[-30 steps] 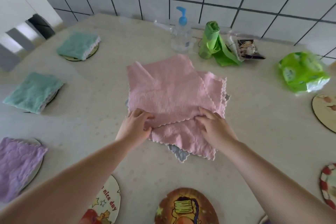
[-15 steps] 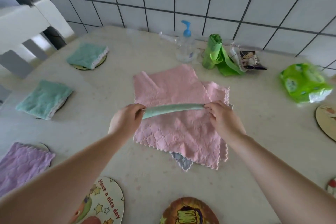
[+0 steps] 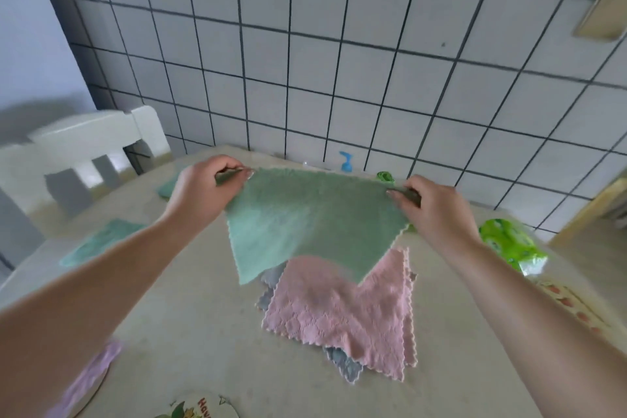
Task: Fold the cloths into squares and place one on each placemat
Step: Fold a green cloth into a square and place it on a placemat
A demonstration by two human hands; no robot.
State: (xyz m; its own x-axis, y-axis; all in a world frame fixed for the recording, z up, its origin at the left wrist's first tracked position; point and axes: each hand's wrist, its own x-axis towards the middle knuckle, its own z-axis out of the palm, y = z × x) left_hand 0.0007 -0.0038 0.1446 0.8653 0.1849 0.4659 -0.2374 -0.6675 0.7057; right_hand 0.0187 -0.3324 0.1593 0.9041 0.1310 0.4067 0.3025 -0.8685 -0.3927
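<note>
my left hand (image 3: 200,190) and my right hand (image 3: 431,210) went up and away from me. they pulled the green cloth (image 3: 305,224) out from under the pink cloth (image 3: 342,309). half a second ago it was a thin roll between my hands. now it hangs open, one corner pinched in each hand.

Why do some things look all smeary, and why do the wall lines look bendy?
In the head view, the left hand and right hand holding the green cloth look fairly sharp, while the pink cloth, the folded cloth at left and the green packet are motion-smeared; the wide lens bends the tile lines.
</note>
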